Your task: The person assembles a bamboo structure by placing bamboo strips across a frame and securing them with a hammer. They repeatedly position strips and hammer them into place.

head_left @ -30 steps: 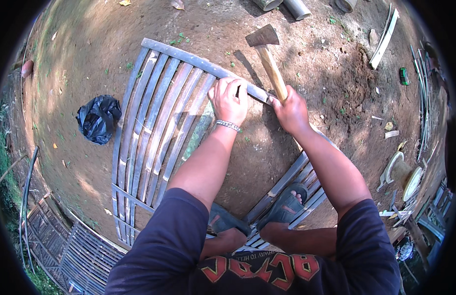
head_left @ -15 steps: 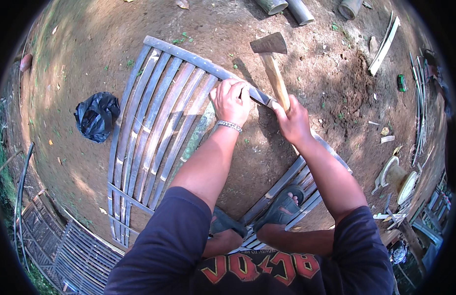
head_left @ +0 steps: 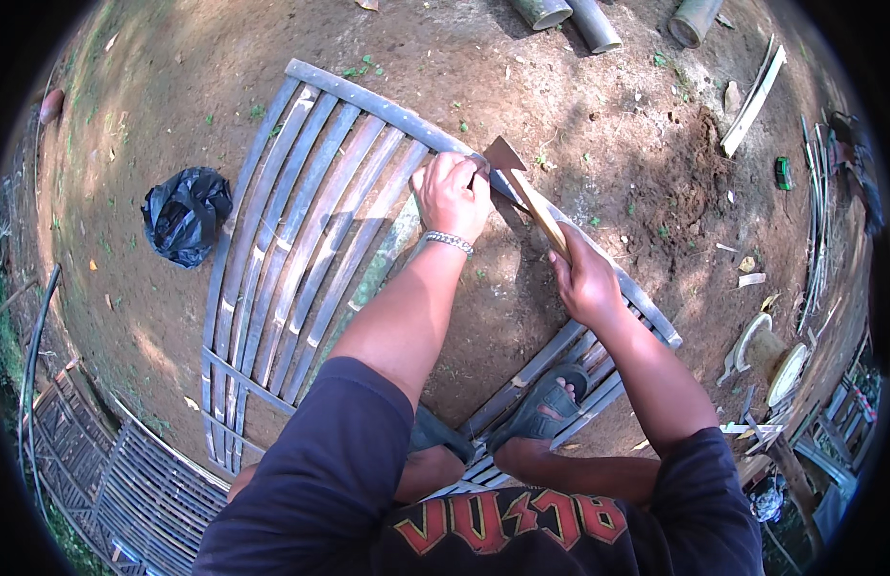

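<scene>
At the lower edge, the person's dark cloth shirt (head_left: pixel 311 480); above it, dark strapped sandals (head_left: pixel 541 408). Long, narrow, weathered bamboo slats (head_left: pixel 385 252) fan across the left centre up to a smooth grey rail (head_left: pixel 380 108), which slants down to the right. The left hand (head_left: pixel 453 192), arm reaching upward, curls its fingers at this rail; whether they pinch anything cannot be told. The right hand (head_left: pixel 587 278), wrist angled inward, closes round a wooden-handled hatchet (head_left: pixel 536 211) at upper centre, its flat, dull metal head beside the left fingertips. Hollow round tubes (head_left: pixel 594 27) lie at the top.
</scene>
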The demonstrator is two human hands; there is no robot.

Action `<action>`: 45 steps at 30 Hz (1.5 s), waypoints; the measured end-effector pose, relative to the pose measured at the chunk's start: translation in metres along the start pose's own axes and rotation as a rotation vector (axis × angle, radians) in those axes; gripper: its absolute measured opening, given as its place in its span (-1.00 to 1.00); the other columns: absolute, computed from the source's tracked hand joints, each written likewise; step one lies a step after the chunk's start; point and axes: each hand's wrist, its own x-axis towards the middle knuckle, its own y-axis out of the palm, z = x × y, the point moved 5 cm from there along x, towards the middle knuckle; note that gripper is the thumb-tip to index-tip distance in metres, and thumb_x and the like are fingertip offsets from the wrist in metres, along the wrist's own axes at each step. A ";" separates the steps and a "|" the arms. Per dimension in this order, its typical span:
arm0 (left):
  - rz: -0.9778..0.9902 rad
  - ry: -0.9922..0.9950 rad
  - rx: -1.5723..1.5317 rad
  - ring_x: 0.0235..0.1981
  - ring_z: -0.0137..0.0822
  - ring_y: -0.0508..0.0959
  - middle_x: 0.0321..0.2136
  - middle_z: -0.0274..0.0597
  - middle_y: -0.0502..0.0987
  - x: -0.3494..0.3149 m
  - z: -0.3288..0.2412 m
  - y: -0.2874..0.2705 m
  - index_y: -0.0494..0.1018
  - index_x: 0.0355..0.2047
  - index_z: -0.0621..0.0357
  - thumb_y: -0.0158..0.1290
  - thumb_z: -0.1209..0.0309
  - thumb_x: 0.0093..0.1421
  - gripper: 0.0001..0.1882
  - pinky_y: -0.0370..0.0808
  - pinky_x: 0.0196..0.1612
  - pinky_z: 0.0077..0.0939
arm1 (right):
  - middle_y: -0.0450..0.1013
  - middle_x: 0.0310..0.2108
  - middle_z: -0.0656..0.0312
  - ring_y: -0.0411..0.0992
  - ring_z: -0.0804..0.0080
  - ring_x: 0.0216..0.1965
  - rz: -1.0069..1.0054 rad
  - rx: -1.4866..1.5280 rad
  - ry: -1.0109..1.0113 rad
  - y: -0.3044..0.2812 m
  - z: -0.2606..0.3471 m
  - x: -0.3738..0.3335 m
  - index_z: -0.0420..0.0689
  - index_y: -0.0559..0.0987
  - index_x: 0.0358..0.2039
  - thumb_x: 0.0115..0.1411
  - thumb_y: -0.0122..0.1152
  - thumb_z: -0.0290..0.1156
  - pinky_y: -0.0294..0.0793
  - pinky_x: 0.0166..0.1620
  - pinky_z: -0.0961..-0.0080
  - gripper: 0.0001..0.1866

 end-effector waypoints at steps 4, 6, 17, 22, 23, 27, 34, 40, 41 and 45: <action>0.003 0.002 0.007 -0.19 -0.22 0.57 -0.31 -0.31 0.56 0.001 0.001 0.000 0.61 -0.40 0.00 0.27 0.41 0.06 -0.92 0.34 -0.01 -0.23 | 0.52 0.05 -0.15 0.50 -0.22 0.05 -0.071 0.058 -0.047 0.000 0.007 -0.006 -0.05 0.36 0.28 0.39 0.15 -0.35 0.52 0.05 0.07 -0.52; 0.009 -0.014 0.030 -0.18 -0.23 0.57 -0.32 -0.31 0.56 0.001 -0.002 0.000 0.61 -0.40 0.01 0.26 0.41 0.06 -0.92 0.34 0.00 -0.23 | 0.52 0.04 -0.15 0.50 -0.22 0.05 -0.055 0.067 -0.035 0.006 0.003 -0.007 -0.05 0.36 0.28 0.39 0.15 -0.35 0.52 0.06 0.07 -0.52; 0.032 -0.027 0.014 -0.14 -0.20 0.55 -0.28 -0.31 0.55 0.002 -0.001 -0.001 0.61 -0.41 0.03 0.30 0.42 0.03 -0.90 0.34 0.02 -0.20 | 0.54 0.01 -0.12 0.54 -0.18 0.00 -0.086 -0.016 -0.094 0.005 0.001 -0.004 -0.05 0.39 0.26 0.32 0.23 -0.44 0.56 -0.01 0.10 -0.50; 0.012 -0.034 -0.021 -0.13 -0.20 0.55 -0.28 -0.31 0.55 0.001 -0.002 -0.001 0.61 -0.41 0.02 0.30 0.42 0.02 -0.89 0.33 0.02 -0.21 | 0.54 0.00 -0.13 0.54 -0.19 0.00 -0.125 0.004 -0.126 0.002 0.003 -0.006 -0.05 0.38 0.27 0.33 0.21 -0.43 0.56 0.01 0.08 -0.49; 0.000 -0.029 -0.004 -0.14 -0.21 0.56 -0.29 -0.32 0.55 0.002 -0.002 -0.002 0.61 -0.41 0.01 0.30 0.42 0.03 -0.90 0.33 0.01 -0.21 | 0.54 0.00 -0.14 0.54 -0.20 0.00 -0.124 0.016 -0.116 0.003 0.003 -0.007 -0.05 0.38 0.28 0.33 0.21 -0.43 0.56 0.01 0.08 -0.49; 0.034 -0.046 -0.011 -0.13 -0.21 0.55 -0.29 -0.31 0.55 0.002 -0.001 0.000 0.62 -0.40 0.01 0.30 0.40 0.04 -0.90 0.33 0.03 -0.20 | 0.53 0.01 -0.17 0.52 -0.18 0.05 -0.044 -0.041 -0.059 0.006 -0.002 -0.004 -0.10 0.38 0.28 0.33 0.20 -0.51 0.52 0.06 0.18 -0.49; 0.031 -0.048 0.006 -0.15 -0.21 0.55 -0.31 -0.32 0.55 0.003 -0.003 -0.002 0.62 -0.40 -0.02 0.30 0.40 0.03 -0.89 0.33 0.00 -0.21 | 0.52 0.06 -0.13 0.52 -0.19 0.04 -0.091 -0.009 -0.082 0.009 -0.004 -0.006 0.01 0.35 0.31 0.35 0.17 -0.40 0.54 0.06 0.07 -0.48; 0.036 -0.037 0.011 -0.16 -0.20 0.55 -0.31 -0.31 0.55 0.002 -0.002 -0.001 0.62 -0.40 -0.02 0.29 0.41 0.03 -0.90 0.33 -0.01 -0.21 | 0.51 0.08 -0.13 0.51 -0.19 0.06 -0.092 0.009 -0.056 0.005 0.002 -0.005 0.01 0.35 0.32 0.35 0.18 -0.40 0.55 0.06 0.09 -0.47; 0.038 -0.035 0.025 -0.16 -0.20 0.55 -0.31 -0.31 0.55 0.003 -0.004 -0.001 0.62 -0.40 -0.03 0.29 0.41 0.03 -0.90 0.33 -0.01 -0.21 | 0.51 0.08 -0.14 0.51 -0.19 0.06 -0.091 0.030 -0.056 0.007 0.000 -0.006 0.01 0.35 0.32 0.35 0.18 -0.41 0.54 0.06 0.09 -0.47; 0.031 -0.039 -0.014 -0.16 -0.20 0.56 -0.32 -0.31 0.55 0.002 0.001 0.001 0.62 -0.40 -0.01 0.29 0.39 0.05 -0.91 0.33 -0.01 -0.21 | 0.52 0.06 -0.15 0.51 -0.21 0.06 -0.033 -0.080 -0.041 0.013 -0.009 -0.003 -0.03 0.35 0.31 0.36 0.17 -0.41 0.53 0.06 0.08 -0.48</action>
